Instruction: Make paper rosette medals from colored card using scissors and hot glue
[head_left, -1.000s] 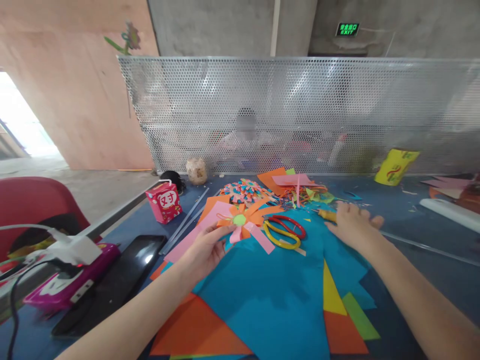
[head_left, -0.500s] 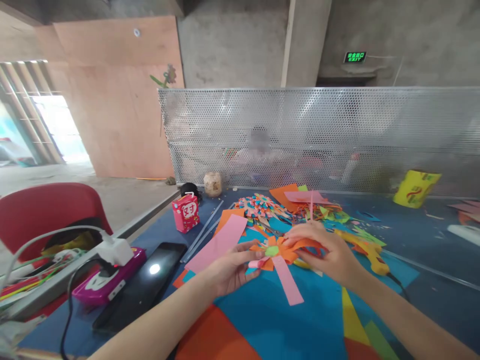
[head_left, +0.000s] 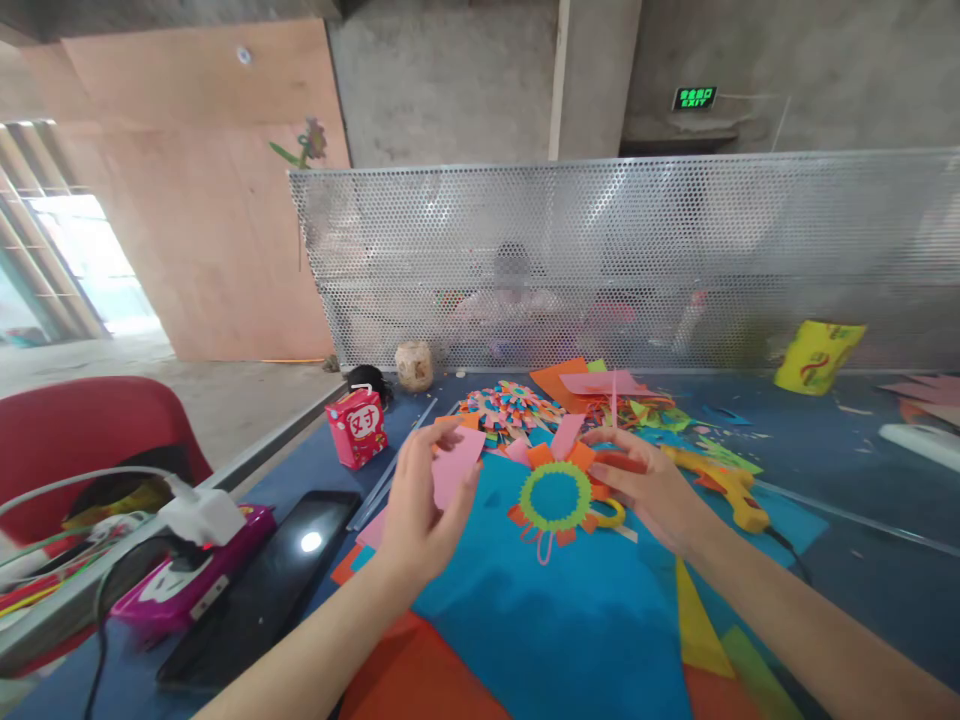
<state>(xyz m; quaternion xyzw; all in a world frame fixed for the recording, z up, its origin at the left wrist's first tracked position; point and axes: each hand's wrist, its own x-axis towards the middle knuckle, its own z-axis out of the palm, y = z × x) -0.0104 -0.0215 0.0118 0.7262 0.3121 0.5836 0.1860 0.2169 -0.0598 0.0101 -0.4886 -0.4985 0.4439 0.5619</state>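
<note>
My right hand (head_left: pixel 645 485) pinches the right edge of a paper flower (head_left: pixel 556 492) with orange and pink petals and a green scalloped ring, holding it upright above the blue paper sheet (head_left: pixel 570 610). Left of the flower, my left hand (head_left: pixel 420 505) is lifted with its fingers curled onto a pink paper strip (head_left: pixel 454 470). Yellow scissor handles (head_left: pixel 609 515) peek out under the flower. A yellow glue gun (head_left: pixel 720 482) lies just right of my right hand.
A black phone (head_left: pixel 259 580), a magenta box with a white charger (head_left: pixel 191 560) and a red drink carton (head_left: pixel 356 428) lie left. Paper scraps and a folded multicoloured disc (head_left: pixel 510 405) sit before the perforated metal screen (head_left: pixel 637 260). A yellow packet (head_left: pixel 817 355) stands far right.
The flower was lying flat with both hands on it; now my right hand has tipped it upright, its back facing me. My left hand let go and lifted with the pink strip.
</note>
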